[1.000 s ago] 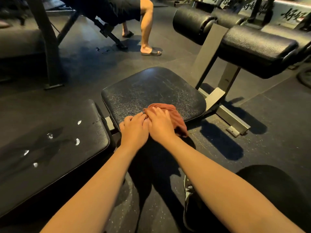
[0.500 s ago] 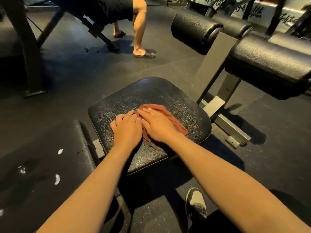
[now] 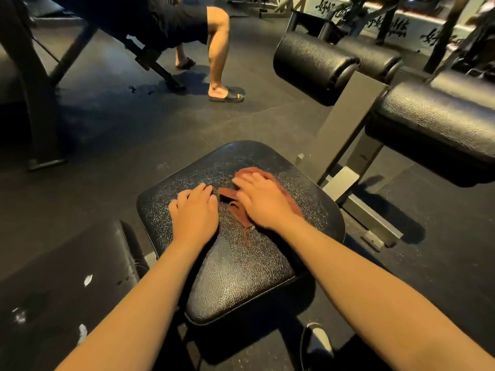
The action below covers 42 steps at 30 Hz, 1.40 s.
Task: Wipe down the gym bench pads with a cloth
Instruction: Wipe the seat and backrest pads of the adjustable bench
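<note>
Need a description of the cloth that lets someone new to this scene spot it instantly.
Start at the rounded black seat pad mid-view. The cloth lies crumpled on it under the flat right hand, just beside the left hand. It is the only rust-red thing among black roller pads and dark floor.

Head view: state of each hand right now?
Left hand: open, resting flat on the black textured seat pad, holding nothing.
Right hand: open, pressing the reddish-brown cloth flat onto that pad.
</note>
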Available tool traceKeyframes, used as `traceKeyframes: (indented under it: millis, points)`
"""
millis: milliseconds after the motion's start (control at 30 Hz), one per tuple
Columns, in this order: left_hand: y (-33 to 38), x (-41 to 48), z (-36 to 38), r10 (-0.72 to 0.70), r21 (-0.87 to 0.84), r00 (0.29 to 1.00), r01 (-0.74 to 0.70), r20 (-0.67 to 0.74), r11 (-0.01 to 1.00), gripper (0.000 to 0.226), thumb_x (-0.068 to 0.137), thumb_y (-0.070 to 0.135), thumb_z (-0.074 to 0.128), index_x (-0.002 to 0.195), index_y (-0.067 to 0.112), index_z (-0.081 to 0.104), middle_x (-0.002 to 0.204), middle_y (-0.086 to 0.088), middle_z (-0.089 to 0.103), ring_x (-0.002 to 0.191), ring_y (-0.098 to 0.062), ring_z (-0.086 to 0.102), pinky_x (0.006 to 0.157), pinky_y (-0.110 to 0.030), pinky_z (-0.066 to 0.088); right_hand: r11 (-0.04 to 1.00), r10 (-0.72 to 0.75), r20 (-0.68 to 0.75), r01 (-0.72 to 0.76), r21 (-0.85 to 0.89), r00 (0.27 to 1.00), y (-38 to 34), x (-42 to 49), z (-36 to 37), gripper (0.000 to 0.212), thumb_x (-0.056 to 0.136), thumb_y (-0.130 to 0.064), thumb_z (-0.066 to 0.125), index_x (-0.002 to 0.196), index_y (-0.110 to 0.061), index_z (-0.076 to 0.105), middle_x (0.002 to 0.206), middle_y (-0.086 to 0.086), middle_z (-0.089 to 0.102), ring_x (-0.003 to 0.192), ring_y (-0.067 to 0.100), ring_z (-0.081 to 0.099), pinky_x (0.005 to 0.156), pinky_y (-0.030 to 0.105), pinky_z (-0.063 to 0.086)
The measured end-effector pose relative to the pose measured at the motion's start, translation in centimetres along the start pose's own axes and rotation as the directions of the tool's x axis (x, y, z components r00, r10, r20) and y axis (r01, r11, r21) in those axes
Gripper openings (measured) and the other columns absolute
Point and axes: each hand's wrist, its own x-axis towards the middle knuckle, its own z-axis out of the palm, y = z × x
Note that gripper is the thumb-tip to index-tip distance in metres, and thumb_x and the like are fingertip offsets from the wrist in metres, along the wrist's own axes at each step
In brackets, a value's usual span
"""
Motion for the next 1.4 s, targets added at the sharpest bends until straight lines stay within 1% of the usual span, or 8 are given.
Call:
traceKeyframes:
  millis: [133,333,533,767,867,1033,1300,1400]
  points:
    - [-0.6,0.9,0.1,-0.018,-0.030,1.000,0.018,0.009,0.999,0.044,0.107,0.038,0.030,0.144,0.029,0.052,0.155,0.010,0.042,0.137,-0.021,0.034,0.114,-0.046,0.021,0.937,0.291,-0.088,-0.303,-0.174,0.953,3.4,2.5,-0.6,0.051,0.096,-0.042,0.030,0.136,-0.019,0.053,0.138,0.004,0.052,0.125,0.030,0.045,0.098,0.049,0.044]
    - [-0.5,2.5,0.3,0.013,-0.044,0.999,-0.014,-0.030,0.999,0.032,0.105,0.034,0.030,0.121,0.030,0.058,0.139,0.012,0.053,0.122,-0.022,0.040,0.104,-0.047,0.026,0.985,-0.142,0.032,0.138,0.106,0.989,-3.3,4.6,0.5,0.043,0.106,-0.027,0.035,0.144,-0.015,0.051,0.153,0.003,0.044,0.142,0.022,0.034,0.118,0.041,0.026]
    - [-1.1,2.4,0.6,0.013,-0.074,1.000,-0.015,-0.025,0.997,0.043,0.106,0.040,0.026,0.140,0.031,0.052,0.148,0.013,0.047,0.131,-0.018,0.035,0.114,-0.047,0.021,0.965,0.261,-0.060,-0.262,-0.026,0.964,0.7,7.3,0.6,0.050,0.100,-0.041,0.024,0.140,-0.026,0.048,0.150,0.001,0.043,0.138,0.025,0.034,0.112,0.050,0.028]
    - [-2.9,1.8,-0.8,-0.091,-0.268,0.975,0.033,-0.204,0.963,0.025,0.100,0.022,0.038,0.080,0.030,0.051,0.080,0.008,0.055,0.088,-0.029,0.054,0.086,-0.045,0.041,0.985,-0.127,0.133,0.109,0.135,0.983,-6.4,5.4,2.7,0.055,0.098,-0.043,0.023,0.140,-0.025,0.054,0.151,0.001,0.045,0.142,0.025,0.035,0.114,0.049,0.032]
    - [-4.5,0.0,-0.9,-0.083,-0.185,0.980,0.049,-0.180,0.981,0.030,0.102,0.023,0.037,0.094,0.025,0.065,0.103,0.004,0.069,0.102,-0.028,0.054,0.098,-0.044,0.040,0.971,-0.213,0.112,0.197,0.135,0.971,-6.5,2.8,1.8,0.045,0.103,-0.040,0.034,0.143,-0.028,0.050,0.155,-0.003,0.042,0.145,0.020,0.031,0.118,0.047,0.026]
    - [-5.8,-3.8,-0.5,-0.059,-0.140,0.988,0.038,-0.142,0.989,0.037,0.104,0.028,0.043,0.130,0.016,0.067,0.142,-0.001,0.059,0.128,-0.030,0.046,0.114,-0.047,0.032,0.956,0.287,0.054,-0.289,0.039,0.956,-3.7,0.0,1.4,0.052,0.102,-0.050,0.018,0.151,-0.037,0.031,0.163,-0.007,0.023,0.152,0.022,0.012,0.119,0.058,0.003]
    - [-6.0,-8.6,-2.0,0.089,-0.126,0.966,-0.122,-0.245,0.984,0.044,0.095,0.019,0.029,0.099,0.006,0.070,0.106,-0.006,0.070,0.108,-0.029,0.060,0.103,-0.046,0.038,0.982,-0.131,0.105,0.114,0.152,0.986,-12.6,-4.8,2.3,0.050,0.106,-0.038,0.029,0.155,-0.028,0.031,0.161,-0.003,0.031,0.150,0.020,0.021,0.121,0.043,0.020]
    - [-6.4,-9.7,-2.0,-0.062,-0.122,0.990,0.046,-0.128,0.991,0.040,0.103,0.028,0.039,0.128,0.013,0.065,0.140,-0.005,0.057,0.127,-0.029,0.044,0.112,-0.046,0.034,0.998,0.034,0.055,-0.036,0.046,0.998,-9.2,-4.7,2.5,0.053,0.102,-0.054,0.027,0.150,-0.034,0.037,0.158,-0.005,0.035,0.149,0.025,0.023,0.119,0.046,0.025]
